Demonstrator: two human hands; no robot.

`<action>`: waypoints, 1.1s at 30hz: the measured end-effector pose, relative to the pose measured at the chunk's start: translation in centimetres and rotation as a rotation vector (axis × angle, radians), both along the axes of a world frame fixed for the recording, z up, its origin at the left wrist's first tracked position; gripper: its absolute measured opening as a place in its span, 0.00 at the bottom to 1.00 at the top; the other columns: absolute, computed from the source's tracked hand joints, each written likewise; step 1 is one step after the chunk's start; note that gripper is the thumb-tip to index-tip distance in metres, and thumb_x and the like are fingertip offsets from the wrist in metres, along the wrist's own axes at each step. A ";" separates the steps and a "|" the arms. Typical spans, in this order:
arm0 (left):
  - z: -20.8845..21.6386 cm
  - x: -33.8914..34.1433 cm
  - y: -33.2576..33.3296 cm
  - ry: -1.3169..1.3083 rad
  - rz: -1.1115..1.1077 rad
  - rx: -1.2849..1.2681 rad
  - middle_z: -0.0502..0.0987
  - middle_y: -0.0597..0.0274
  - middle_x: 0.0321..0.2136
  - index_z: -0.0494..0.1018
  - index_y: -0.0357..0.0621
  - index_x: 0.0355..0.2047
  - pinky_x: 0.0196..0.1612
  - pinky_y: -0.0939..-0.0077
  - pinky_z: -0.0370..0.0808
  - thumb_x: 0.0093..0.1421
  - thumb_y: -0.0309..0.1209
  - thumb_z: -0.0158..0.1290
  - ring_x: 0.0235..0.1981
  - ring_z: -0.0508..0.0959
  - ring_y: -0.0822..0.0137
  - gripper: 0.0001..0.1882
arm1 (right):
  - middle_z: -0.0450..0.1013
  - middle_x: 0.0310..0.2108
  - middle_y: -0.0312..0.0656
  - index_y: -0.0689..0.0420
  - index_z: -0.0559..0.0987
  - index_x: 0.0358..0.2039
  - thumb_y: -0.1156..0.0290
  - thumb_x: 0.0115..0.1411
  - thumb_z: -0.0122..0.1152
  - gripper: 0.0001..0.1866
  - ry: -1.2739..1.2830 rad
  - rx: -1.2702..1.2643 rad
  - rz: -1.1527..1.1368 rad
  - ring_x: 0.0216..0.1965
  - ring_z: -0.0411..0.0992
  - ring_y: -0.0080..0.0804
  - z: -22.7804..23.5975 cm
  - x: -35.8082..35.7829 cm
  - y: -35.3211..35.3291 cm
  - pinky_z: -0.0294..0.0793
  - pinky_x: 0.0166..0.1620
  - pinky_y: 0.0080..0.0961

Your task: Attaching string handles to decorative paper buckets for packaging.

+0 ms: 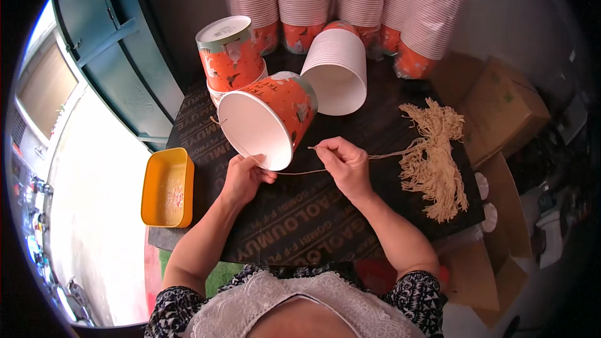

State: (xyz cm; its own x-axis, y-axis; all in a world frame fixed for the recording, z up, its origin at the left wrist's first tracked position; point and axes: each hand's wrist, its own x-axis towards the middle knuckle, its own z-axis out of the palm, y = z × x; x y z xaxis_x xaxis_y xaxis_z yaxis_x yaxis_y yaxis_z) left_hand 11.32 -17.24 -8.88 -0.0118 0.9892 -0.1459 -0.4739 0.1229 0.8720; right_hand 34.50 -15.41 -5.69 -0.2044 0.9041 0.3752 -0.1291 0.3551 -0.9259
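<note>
We've got 1 paper bucket (266, 119) held tilted over the tabletop (300, 213), approx. mid-depth, nearer the L edge than the R; can't tell if it touches down. Its wall is orange w/ dark & pale prints, plus a grey-green band by the base; inside & rim are white. Mouth faces us & the near L corner, base points twd the far edge. We also have the string (300, 173), thin & beige: a length crosses inside the mouth from the rim's L side, and a stretch runs btwn the lower rim & our pinch, free end poking out. More shows beyond, twd the R edge; can't tell if same pc.
</note>
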 end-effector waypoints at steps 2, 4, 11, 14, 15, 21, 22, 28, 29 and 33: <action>-0.1 0.1 0.1 0.000 -0.003 0.013 0.78 0.46 0.23 0.72 0.24 0.36 0.22 0.74 0.78 0.60 0.25 0.44 0.19 0.79 0.61 0.12 | 0.70 0.22 0.26 0.61 0.78 0.32 0.75 0.61 0.58 0.04 -0.038 0.150 -0.055 0.23 0.64 0.10 -0.3 -0.4 -0.3 0.63 0.25 0.13; -0.1 0.1 0.0 0.009 -0.006 0.015 0.78 0.46 0.23 0.72 0.25 0.36 0.22 0.74 0.78 0.60 0.25 0.44 0.19 0.79 0.61 0.12 | 0.70 0.22 0.29 0.61 0.77 0.30 0.77 0.59 0.60 0.02 -0.084 0.241 -0.110 0.22 0.64 0.11 -0.3 -0.6 -0.4 0.63 0.24 0.14; -0.1 0.3 0.0 0.039 -0.035 0.024 0.78 0.47 0.23 0.73 0.25 0.35 0.22 0.74 0.78 0.60 0.25 0.45 0.19 0.79 0.61 0.12 | 0.65 0.19 0.36 0.61 0.74 0.25 0.82 0.52 0.61 0.05 -0.164 0.481 -0.183 0.19 0.65 0.21 0.1 -0.8 -0.8 0.63 0.22 0.20; -0.1 0.4 0.0 0.033 -0.036 0.035 0.78 0.46 0.23 0.73 0.25 0.35 0.22 0.74 0.78 0.60 0.25 0.45 0.19 0.79 0.61 0.12 | 0.64 0.18 0.37 0.61 0.73 0.24 0.83 0.51 0.61 0.06 -0.196 0.528 -0.198 0.18 0.65 0.24 0.1 -0.8 -0.7 0.63 0.21 0.22; -0.1 0.3 0.0 0.035 -0.038 0.033 0.78 0.46 0.23 0.73 0.25 0.35 0.22 0.74 0.78 0.60 0.25 0.45 0.19 0.79 0.61 0.12 | 0.64 0.18 0.37 0.61 0.73 0.24 0.83 0.51 0.61 0.06 -0.209 0.562 -0.199 0.18 0.65 0.26 0.1 -0.8 -0.7 0.63 0.21 0.23; -0.3 0.3 0.0 0.040 -0.035 0.023 0.78 0.46 0.24 0.73 0.25 0.36 0.22 0.74 0.79 0.61 0.25 0.45 0.19 0.79 0.61 0.12 | 0.64 0.18 0.38 0.60 0.72 0.23 0.83 0.50 0.61 0.07 -0.222 0.575 -0.190 0.18 0.65 0.29 -0.1 -0.8 -0.6 0.64 0.22 0.26; -0.2 0.3 0.0 0.032 -0.038 0.025 0.78 0.46 0.24 0.72 0.25 0.36 0.22 0.74 0.79 0.61 0.25 0.44 0.19 0.79 0.61 0.12 | 0.64 0.18 0.38 0.60 0.72 0.23 0.83 0.50 0.61 0.07 -0.222 0.574 -0.191 0.18 0.65 0.29 -0.1 -0.8 -0.6 0.64 0.22 0.26; 0.0 0.4 -0.1 0.024 -0.041 0.022 0.79 0.47 0.24 0.72 0.26 0.37 0.22 0.74 0.79 0.61 0.25 0.44 0.20 0.80 0.61 0.12 | 0.65 0.18 0.38 0.60 0.71 0.23 0.84 0.50 0.61 0.07 -0.247 0.582 -0.179 0.19 0.67 0.31 -0.1 -0.8 -0.6 0.65 0.22 0.27; 0.0 0.4 -0.1 0.022 -0.036 0.018 0.79 0.47 0.24 0.72 0.26 0.37 0.22 0.74 0.79 0.61 0.25 0.44 0.20 0.80 0.62 0.12 | 0.65 0.18 0.39 0.60 0.71 0.23 0.84 0.50 0.61 0.07 -0.253 0.584 -0.180 0.19 0.67 0.32 -0.1 -0.8 -0.6 0.65 0.22 0.27; 0.1 0.5 -0.1 0.026 -0.033 0.017 0.79 0.47 0.24 0.73 0.26 0.37 0.23 0.74 0.79 0.62 0.25 0.44 0.20 0.79 0.62 0.12 | 0.65 0.19 0.39 0.60 0.71 0.23 0.83 0.50 0.60 0.07 -0.278 0.593 -0.180 0.19 0.67 0.32 0.0 -0.7 -0.6 0.66 0.23 0.28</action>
